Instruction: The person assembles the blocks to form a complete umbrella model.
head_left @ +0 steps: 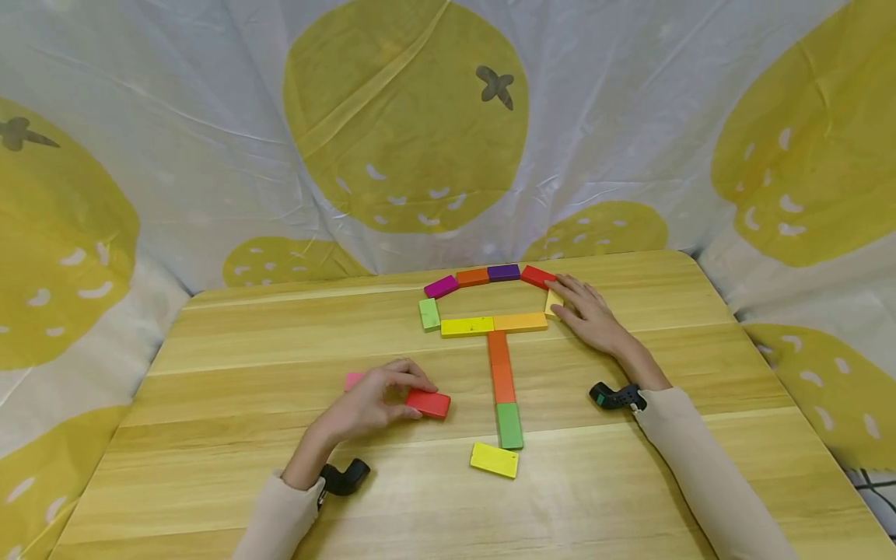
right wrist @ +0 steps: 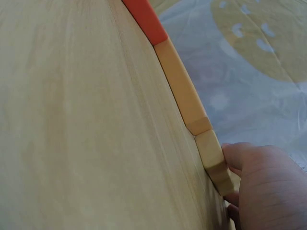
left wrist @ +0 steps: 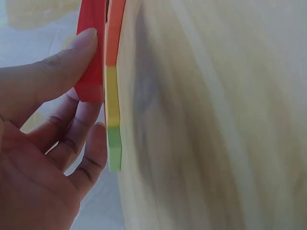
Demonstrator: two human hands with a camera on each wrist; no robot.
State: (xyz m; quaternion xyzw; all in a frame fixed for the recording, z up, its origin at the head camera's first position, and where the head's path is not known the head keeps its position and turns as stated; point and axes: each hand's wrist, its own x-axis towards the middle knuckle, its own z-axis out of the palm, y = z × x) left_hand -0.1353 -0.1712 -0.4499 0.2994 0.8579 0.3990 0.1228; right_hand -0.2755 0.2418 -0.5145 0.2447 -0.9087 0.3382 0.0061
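My left hand [head_left: 374, 397] pinches a red block [head_left: 429, 404] between thumb and fingers, close over the table left of the row of blocks. In the left wrist view the thumb lies along the red block's face. Partly hidden behind this hand is a pink block [head_left: 353, 380]. My right hand [head_left: 591, 315] is at the right end of the arch, its thumb and fingers about a pale yellow block [head_left: 553, 302]. Its fingertips also reach the end of another red block [head_left: 537, 277]. In the right wrist view, thumb and fingertips meet the pale yellow block.
Blocks lie in an umbrella-like outline: magenta [head_left: 441, 287], orange [head_left: 473, 278], purple [head_left: 504, 273] and light green [head_left: 429, 314] above a yellow-and-orange bar [head_left: 467, 327]. An orange stem [head_left: 500, 365] runs down to a green block [head_left: 509, 425], with a yellow block [head_left: 494, 460] below.
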